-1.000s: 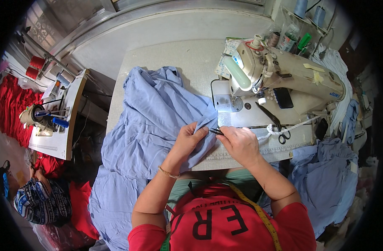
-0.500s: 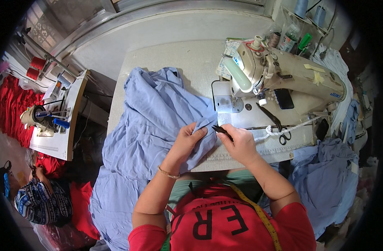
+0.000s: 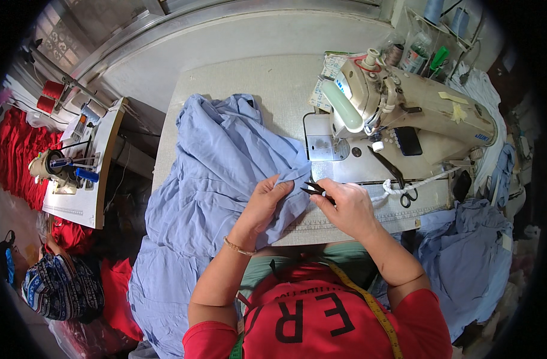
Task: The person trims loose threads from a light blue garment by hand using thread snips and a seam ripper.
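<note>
Above a pale table (image 3: 279, 81), the left hand (image 3: 265, 200) pinches a light-blue cloth (image 3: 222, 158) and the right hand (image 3: 350, 206) grasps black snips (image 3: 313, 189), the cloth spread over the table in rumpled folds left of a cream sewing machine (image 3: 429, 99), with a whitish wall (image 3: 225, 45) behind.

Red black-lettered shirt (image 3: 314, 342), green legwear (image 3: 262, 276), beige bracelet (image 3: 240, 248)

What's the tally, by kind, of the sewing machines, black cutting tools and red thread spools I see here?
Sewing machines: 2
Black snips, in the right hand: 1
Black scissors: 1
Red thread spools: 2
Total: 6
</note>
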Tool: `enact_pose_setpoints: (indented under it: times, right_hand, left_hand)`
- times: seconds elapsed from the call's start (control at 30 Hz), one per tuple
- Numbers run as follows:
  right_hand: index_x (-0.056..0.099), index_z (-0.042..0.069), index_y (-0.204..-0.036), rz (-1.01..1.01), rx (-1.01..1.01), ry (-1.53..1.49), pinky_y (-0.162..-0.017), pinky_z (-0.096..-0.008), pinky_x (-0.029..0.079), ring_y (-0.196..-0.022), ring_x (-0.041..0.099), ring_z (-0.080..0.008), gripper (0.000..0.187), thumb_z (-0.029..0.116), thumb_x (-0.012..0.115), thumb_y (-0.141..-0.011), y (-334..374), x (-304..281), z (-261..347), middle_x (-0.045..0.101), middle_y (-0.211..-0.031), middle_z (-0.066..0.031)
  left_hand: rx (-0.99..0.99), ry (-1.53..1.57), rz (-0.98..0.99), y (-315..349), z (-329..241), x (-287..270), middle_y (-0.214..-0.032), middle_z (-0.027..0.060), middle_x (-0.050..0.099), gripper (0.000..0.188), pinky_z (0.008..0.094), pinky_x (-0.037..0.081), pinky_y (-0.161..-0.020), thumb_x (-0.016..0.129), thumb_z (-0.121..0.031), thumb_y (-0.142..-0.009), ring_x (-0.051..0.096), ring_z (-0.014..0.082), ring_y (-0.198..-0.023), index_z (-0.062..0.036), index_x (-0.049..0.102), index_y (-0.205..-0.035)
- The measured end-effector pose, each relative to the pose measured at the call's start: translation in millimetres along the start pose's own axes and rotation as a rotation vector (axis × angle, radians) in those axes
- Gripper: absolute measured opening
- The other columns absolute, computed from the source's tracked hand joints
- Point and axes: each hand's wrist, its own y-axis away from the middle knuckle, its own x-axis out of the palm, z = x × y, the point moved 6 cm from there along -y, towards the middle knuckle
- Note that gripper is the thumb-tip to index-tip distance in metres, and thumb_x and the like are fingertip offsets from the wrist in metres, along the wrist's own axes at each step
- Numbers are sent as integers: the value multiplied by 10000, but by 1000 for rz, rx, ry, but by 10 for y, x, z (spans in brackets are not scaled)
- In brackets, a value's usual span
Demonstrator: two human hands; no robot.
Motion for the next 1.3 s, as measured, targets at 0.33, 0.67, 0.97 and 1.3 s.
enact_pose_setpoints:
  times: [0.33,0.67,0.97,1.3]
  right_hand:
    - [559,72,-889,-38,-5,33,-551,-404,444,-587,587,-315,207,237,648,-801,9,-3,13,597,-658,-106]
    - [550,79,-902,-44,-35,136,-542,-382,453,-586,589,-286,191,237,612,-815,30,5,33,601,-679,-89]
    - [572,81,-902,-127,-86,175,-548,-362,450,-583,580,-265,196,223,644,-788,58,47,61,590,-680,-69]
    - [592,50,-914,-126,-17,45,-547,-388,434,-579,581,-300,225,227,657,-791,49,12,18,615,-691,-90]
  left_hand:
    - [21,15,3,-2,-14,30,-988,7,633,203,204,450,-752,527,-120,-916,558,50,-847,5,597,-1061]
    - [36,4,6,-3,-15,43,-974,6,636,211,199,449,-738,534,-131,-915,558,49,-829,2,604,-1062]
    - [45,-100,-22,-14,14,33,-886,-21,634,181,182,436,-649,563,-128,-901,534,22,-741,-9,623,-1023]
    - [36,-64,-43,1,6,49,-850,-28,627,181,173,419,-624,572,-124,-893,520,18,-722,-17,634,-1027]
